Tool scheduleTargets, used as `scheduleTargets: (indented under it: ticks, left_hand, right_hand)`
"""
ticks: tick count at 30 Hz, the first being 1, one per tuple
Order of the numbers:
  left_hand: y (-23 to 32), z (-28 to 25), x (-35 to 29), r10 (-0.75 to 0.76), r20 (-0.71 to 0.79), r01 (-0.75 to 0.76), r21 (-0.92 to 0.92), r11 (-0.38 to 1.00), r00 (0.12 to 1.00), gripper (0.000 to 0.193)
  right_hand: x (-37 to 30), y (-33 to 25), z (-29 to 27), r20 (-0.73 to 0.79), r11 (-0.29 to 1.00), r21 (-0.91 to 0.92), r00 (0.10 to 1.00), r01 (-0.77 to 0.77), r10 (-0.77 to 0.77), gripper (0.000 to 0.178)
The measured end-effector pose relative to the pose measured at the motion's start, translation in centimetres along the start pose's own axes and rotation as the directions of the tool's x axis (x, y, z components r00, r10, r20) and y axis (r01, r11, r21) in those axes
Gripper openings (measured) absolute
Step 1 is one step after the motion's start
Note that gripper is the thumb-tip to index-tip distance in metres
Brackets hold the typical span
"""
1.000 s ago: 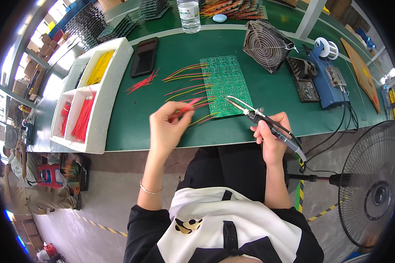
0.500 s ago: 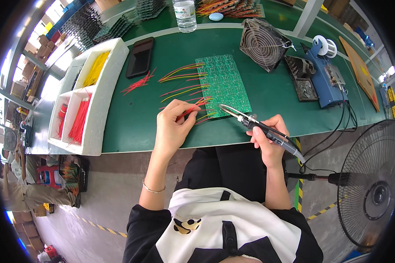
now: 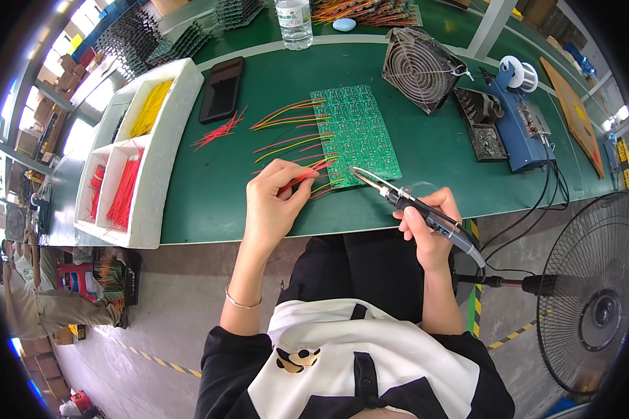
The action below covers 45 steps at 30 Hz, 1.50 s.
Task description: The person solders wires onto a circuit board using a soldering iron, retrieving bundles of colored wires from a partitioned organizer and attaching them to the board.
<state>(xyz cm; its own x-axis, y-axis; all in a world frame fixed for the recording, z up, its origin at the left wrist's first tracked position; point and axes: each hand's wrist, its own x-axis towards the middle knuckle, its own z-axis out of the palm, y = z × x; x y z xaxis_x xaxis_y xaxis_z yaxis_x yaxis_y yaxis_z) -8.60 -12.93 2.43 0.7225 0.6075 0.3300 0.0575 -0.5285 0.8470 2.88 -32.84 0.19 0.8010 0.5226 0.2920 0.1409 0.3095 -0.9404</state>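
A green circuit board (image 3: pixel 362 133) lies flat on the green table, with red and yellow wires (image 3: pixel 286 145) sticking out from its left side. My left hand (image 3: pixel 278 194) is closed in a pinch on red wires (image 3: pixel 302 176) at the board's lower left. In my right hand (image 3: pixel 432 222) is a soldering iron (image 3: pixel 426 218), held like a pen. Its tip reaches over the lower part of the board, and whether it touches is too small to tell. A faint wisp of smoke hangs beside the iron.
To the left are a white foam tray (image 3: pixel 173 140) of red and yellow wires, a black phone (image 3: pixel 222 89) and loose red wires (image 3: pixel 220 130). A square fan (image 3: pixel 423 70), a blue solder feeder (image 3: pixel 521 126) and a water bottle (image 3: pixel 294 26) stand beyond the board. A large fan (image 3: pixel 594 300) is at right.
A little smoke now shows near the soldering iron, whose tip has shifted very slightly. Both hands keep almost the same place and grip.
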Motion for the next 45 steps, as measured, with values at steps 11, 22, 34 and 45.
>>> scheduleTargets:
  ticks: [11,22,34,45]
  left_hand:
    - [-0.2,0.1,0.0,-0.006,0.018,0.006,0.002,1.0,1.0,0.013]
    - [-0.4,0.2,-0.2,0.001,0.026,-0.001,-0.008,1.0,1.0,0.015]
    - [-0.3,0.0,0.1,0.013,0.054,-0.013,0.002,1.0,0.998,0.015]
    - [-0.4,0.3,0.0,0.02,0.062,-0.022,0.027,0.999,0.998,0.016]
  right_hand:
    - [-0.1,0.0,-0.1,0.036,0.998,-0.067,0.999,0.009,-0.007,0.02]
    - [-0.3,0.2,-0.2,0.03,0.992,-0.122,0.999,0.039,-0.036,0.022]
    - [-0.2,1.1,-0.3,0.068,0.977,-0.165,0.99,0.133,-0.123,0.021]
    - [-0.5,0.8,-0.1,0.034,0.979,-0.123,0.986,0.165,-0.163,0.019]
